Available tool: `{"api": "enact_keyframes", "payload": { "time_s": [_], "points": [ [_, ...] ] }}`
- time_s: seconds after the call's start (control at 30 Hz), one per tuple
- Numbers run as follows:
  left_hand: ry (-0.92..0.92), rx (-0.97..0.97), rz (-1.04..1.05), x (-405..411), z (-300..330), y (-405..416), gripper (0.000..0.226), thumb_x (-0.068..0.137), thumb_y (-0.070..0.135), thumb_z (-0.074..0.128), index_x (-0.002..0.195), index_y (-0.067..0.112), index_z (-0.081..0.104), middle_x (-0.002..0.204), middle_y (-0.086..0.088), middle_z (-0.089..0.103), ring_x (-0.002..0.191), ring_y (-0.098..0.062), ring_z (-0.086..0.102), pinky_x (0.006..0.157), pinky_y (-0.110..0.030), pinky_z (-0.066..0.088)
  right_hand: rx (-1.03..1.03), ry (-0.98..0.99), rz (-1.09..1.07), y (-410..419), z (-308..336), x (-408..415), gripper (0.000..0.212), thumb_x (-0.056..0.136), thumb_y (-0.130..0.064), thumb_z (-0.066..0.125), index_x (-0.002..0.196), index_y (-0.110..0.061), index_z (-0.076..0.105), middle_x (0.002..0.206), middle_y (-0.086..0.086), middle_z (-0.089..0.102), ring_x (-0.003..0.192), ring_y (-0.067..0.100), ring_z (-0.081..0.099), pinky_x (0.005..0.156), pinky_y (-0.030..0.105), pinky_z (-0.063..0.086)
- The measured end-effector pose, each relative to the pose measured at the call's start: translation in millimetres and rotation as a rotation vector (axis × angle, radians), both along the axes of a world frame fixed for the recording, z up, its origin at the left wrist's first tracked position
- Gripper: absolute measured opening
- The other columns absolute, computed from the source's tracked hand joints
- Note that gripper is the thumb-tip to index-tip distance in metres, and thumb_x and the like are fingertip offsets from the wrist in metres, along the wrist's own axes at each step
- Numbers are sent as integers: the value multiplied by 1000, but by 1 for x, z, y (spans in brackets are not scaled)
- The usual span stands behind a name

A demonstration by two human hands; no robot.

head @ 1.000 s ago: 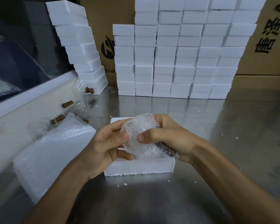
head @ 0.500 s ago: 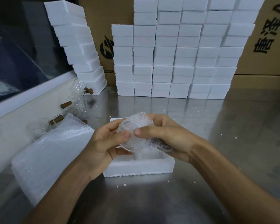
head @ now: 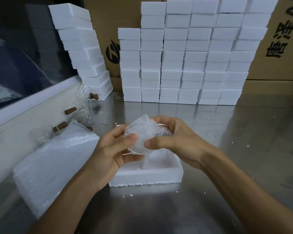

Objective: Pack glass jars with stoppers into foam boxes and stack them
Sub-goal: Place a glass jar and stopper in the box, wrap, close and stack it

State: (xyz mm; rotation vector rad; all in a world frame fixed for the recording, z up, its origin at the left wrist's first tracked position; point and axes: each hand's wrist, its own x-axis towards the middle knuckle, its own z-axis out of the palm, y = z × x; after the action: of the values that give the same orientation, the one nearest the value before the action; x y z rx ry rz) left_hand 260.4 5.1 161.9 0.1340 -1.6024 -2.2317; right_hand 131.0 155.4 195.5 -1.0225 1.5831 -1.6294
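**Wrapped jar poised over foam box**

Both hands, left (head: 112, 149) and right (head: 174, 142), grip a bubble-wrapped jar (head: 139, 136) just above the open foam box (head: 147, 176) on the table (head: 227, 166), apparently securing the cushioning before seating it.

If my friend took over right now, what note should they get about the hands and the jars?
Left hand: grips the wrapped jar from the left.
Right hand: grips the same jar from the right, thumb on its front.
The jar, in bubble wrap, is held just above the open foam box on the table.
Bare jars with stoppers wait at the left, behind the bubble wrap stack.
Done: many foam boxes stacked at the back.
Left: put this jar in the box, close it, stack it, then pack the rest.
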Motion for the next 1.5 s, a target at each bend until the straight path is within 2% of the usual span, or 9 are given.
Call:
{"api": "enact_keyframes", "payload": {
  "time_s": [0.13,0.23,0.37,0.5,0.6,0.77,1.03,1.2,1.5],
  "points": [
    [30,-31,122,-1,0,1,72,58,40,92,116,6,67,109,-15,72,93,-27,72,64,-30,59,14,-91,17,-3,-2,-1,55,66,-11,87,117,-13,67,110,8,73,105,26,70,91,36,57],
    [64,13,207,-4,-2,0,54,70,23,82,118,6,64,113,-11,72,98,-27,72,67,-31,59,-6,-156,-34,-3,-2,-4,55,63,-25,85,116,-18,69,109,3,74,100,20,72,82,30,58],
    [73,25,254,-3,-3,-6,49,71,21,76,118,12,64,117,-6,71,102,-25,71,69,-30,60,-16,-143,-130,-2,-3,-12,32,80,-23,77,110,-14,70,103,6,75,88,20,73,74,22,55],
    [50,-223,293,-2,-5,-10,53,61,30,86,110,38,70,113,13,69,103,-17,71,71,-31,60,-6,32,-224,0,-5,-16,10,87,-12,72,97,-14,72,86,9,73,74,17,70,72,23,56],
    [-2,-427,369,-1,-4,-11,57,58,30,82,107,53,65,105,24,67,95,-11,71,69,-22,58,-43,92,-273,1,-6,-18,13,84,-4,74,96,-9,72,83,13,72,72,15,69,74,25,57],
    [2,-486,338,-2,-4,-8,68,57,28,87,115,47,56,105,33,65,100,0,67,69,-14,55,-104,111,-349,-3,-8,-17,20,80,0,77,95,-12,74,87,8,76,78,16,71,82,29,58],
    [45,-433,399,-5,-10,-13,57,59,23,92,103,24,56,101,11,72,91,-15,73,70,-21,57,-136,256,-284,-3,-6,-8,29,76,8,77,85,-20,74,87,9,76,77,20,69,79,36,58],
    [-69,-721,344,1,-13,-23,75,54,37,92,118,40,52,104,26,60,99,-3,65,80,-19,55,-139,249,-210,-4,-4,-3,34,76,11,75,94,-18,72,85,9,71,66,14,62,76,29,56],
    [-206,-987,293,6,-16,-34,55,54,52,78,103,53,53,106,45,52,103,19,49,68,-2,45,-7,159,-153,-5,-11,-6,28,74,8,79,94,-10,73,91,8,77,85,20,74,85,33,59]
  ]
}}
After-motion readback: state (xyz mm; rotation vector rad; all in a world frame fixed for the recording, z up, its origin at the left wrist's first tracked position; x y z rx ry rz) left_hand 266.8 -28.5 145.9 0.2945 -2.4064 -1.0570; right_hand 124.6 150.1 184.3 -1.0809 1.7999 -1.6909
